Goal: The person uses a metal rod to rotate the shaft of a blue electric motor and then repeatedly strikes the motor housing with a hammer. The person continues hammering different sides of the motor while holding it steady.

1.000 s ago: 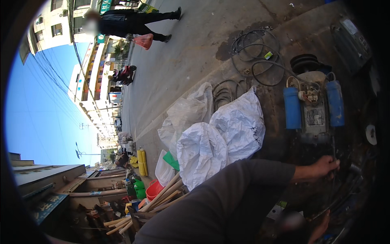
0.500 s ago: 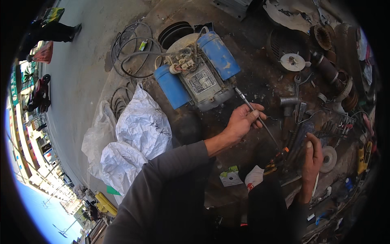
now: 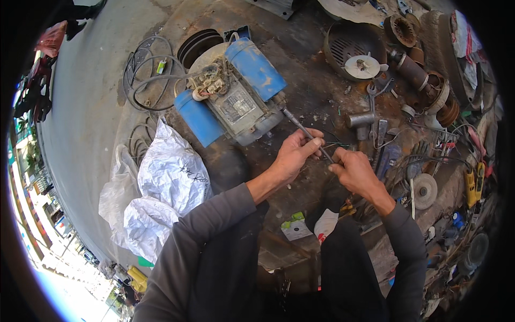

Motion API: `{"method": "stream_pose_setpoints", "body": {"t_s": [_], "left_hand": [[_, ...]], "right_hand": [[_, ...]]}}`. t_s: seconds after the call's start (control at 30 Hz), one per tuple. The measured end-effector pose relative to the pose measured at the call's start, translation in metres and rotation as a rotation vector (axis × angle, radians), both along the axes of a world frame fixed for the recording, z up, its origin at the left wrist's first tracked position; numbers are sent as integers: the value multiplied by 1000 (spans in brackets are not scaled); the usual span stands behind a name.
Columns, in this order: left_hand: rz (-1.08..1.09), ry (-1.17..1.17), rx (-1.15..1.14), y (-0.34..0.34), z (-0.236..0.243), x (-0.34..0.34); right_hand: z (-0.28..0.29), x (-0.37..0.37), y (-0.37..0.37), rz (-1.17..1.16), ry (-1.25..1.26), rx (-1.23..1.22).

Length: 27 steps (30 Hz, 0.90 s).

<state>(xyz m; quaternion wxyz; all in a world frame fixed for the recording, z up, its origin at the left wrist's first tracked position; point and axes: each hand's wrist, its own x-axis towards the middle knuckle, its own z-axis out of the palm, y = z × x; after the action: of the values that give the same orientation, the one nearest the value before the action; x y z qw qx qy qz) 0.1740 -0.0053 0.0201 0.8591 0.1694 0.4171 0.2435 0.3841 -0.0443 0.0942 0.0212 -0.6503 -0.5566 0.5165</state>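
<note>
My left hand [image 3: 302,149] is closed on a long metal rod [image 3: 292,119], whose upper end reaches the end of a blue cylinder on a dusty electric motor [image 3: 238,104]. My right hand [image 3: 351,172] grips the lower end of that rod, hiding it. The motor lies on a stained dark work surface with two blue cylinders [image 3: 198,115] along its sides and exposed wiring on top. A metal hammer-like piece [image 3: 359,121] and a wrench [image 3: 371,96] lie just right of the rod.
Coiled cables [image 3: 145,96] and white sacks [image 3: 171,172] are at left. A slotted housing [image 3: 348,43], rusty parts [image 3: 416,75], a grinding disc [image 3: 426,190] and yellow-handled tools [image 3: 472,182] crowd the right. A passer-by's legs [image 3: 75,21] show on the pavement at upper left.
The view has swung down onto the bench. My right hand has moved up and left and closed on the rod. My left hand still holds it. The passer-by is further toward the upper-left rim.
</note>
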Motion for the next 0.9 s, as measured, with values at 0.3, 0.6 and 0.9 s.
{"method": "stream_pose_setpoints", "body": {"t_s": [0.3, 0.6, 0.9], "left_hand": [[6, 274, -4, 3, 9, 3], [12, 252, 46, 10, 22, 4], [-106, 280, -76, 9, 23, 1]], "right_hand": [[-6, -11, -1, 75, 31, 154], [-3, -1, 18, 11, 263, -211], [2, -12, 19, 79, 25, -160]]}}
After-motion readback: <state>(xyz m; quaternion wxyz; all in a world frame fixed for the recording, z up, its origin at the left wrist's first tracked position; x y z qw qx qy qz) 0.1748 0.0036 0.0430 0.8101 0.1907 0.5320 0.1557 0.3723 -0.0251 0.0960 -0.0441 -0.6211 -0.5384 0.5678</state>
